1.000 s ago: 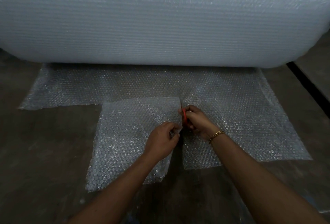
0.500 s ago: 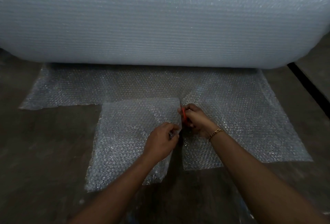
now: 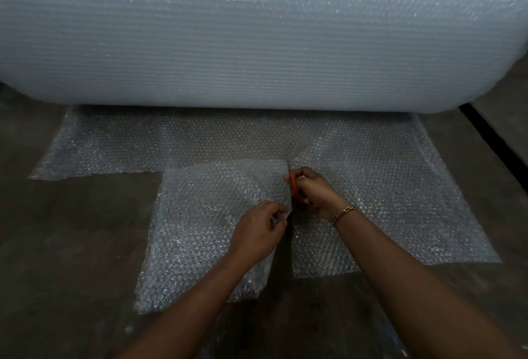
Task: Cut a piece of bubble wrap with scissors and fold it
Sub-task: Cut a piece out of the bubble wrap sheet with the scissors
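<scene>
1. Pinching the cut edge of the bubble wrap (image 3: 205, 215) between left hand (image 3: 258, 233) fingertips.
2. Curling right hand (image 3: 311, 190) fingers round orange scissors (image 3: 294, 187), just beyond.
3. Likely risking a ragged cut, with slack film bunching there.

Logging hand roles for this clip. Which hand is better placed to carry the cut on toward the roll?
Right. The right hand holds the red scissors at the slit's far end, pointed toward the roll. The left hand pinches the wrap at the cut edge, so it is busy steadying.
</scene>
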`<action>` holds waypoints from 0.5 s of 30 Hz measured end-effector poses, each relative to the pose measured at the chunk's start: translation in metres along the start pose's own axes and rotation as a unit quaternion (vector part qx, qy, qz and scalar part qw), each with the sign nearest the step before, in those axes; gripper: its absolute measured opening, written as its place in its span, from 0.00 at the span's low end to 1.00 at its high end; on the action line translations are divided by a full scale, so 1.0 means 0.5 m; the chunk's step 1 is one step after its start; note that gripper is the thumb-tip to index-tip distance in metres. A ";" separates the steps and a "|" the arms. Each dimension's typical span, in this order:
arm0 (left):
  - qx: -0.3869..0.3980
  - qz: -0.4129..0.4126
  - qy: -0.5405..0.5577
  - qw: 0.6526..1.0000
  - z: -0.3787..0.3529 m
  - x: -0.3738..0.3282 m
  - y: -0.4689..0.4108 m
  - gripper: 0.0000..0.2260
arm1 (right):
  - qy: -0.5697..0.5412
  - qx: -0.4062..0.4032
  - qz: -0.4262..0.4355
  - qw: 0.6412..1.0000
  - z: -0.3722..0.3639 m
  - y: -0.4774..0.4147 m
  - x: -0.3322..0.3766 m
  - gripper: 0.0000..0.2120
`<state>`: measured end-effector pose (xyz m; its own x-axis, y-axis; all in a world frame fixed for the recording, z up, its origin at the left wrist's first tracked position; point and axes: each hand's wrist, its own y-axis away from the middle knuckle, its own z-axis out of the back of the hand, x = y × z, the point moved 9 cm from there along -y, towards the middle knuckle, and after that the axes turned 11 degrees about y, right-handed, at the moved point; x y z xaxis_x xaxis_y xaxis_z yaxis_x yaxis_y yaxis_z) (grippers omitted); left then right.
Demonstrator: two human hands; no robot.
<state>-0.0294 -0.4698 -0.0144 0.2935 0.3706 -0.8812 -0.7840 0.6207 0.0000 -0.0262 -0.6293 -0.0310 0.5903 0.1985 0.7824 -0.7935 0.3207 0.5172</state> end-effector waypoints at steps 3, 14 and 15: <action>-0.001 -0.003 0.004 1.000 0.000 -0.002 0.000 0.12 | -0.001 0.002 -0.008 1.000 0.001 0.000 0.003 0.12; 0.003 -0.001 0.005 1.000 -0.002 0.003 0.003 0.12 | 0.011 0.001 -0.006 1.000 0.002 -0.011 0.009 0.08; 0.002 -0.001 0.005 1.000 -0.001 0.002 0.003 0.12 | 0.011 -0.001 -0.006 1.000 0.003 -0.012 0.008 0.07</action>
<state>-0.0303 -0.4690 -0.0157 0.2899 0.3629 -0.8856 -0.7811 0.6245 0.0002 -0.0193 -0.6318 -0.0307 0.6025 0.2150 0.7686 -0.7865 0.3240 0.5258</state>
